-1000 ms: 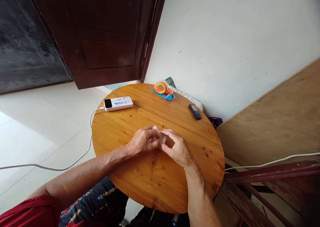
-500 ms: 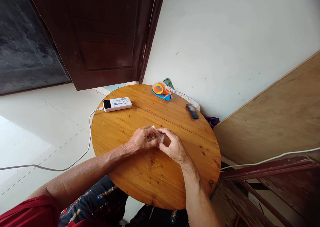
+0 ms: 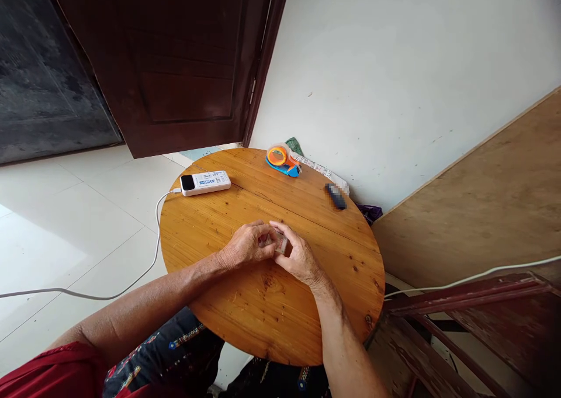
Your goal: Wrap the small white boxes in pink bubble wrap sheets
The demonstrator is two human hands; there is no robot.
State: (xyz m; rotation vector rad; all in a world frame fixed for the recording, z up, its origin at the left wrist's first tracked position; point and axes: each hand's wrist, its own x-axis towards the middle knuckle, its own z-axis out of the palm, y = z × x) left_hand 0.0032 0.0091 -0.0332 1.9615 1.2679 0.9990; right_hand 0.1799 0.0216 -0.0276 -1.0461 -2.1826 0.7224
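Near the middle of the round wooden table (image 3: 272, 293), my left hand (image 3: 252, 243) and my right hand (image 3: 298, 259) meet around a small clear item with reddish marks (image 3: 281, 243). The fingers of my left hand are closed on its left side. My right hand curves round its far and right sides, with fingertips and thumb against it. Much of the item is hidden by the fingers, so I cannot make out exactly what it is.
A white device (image 3: 210, 183) with a cable lies at the table's back left. An orange and blue tape dispenser (image 3: 284, 159) stands at the back edge. A blurred dark object (image 3: 335, 196) lies at the back right, near the wall.
My right hand has moved slightly left, its fingers reaching further over the clear item towards my left hand. My left hand has hardly moved.
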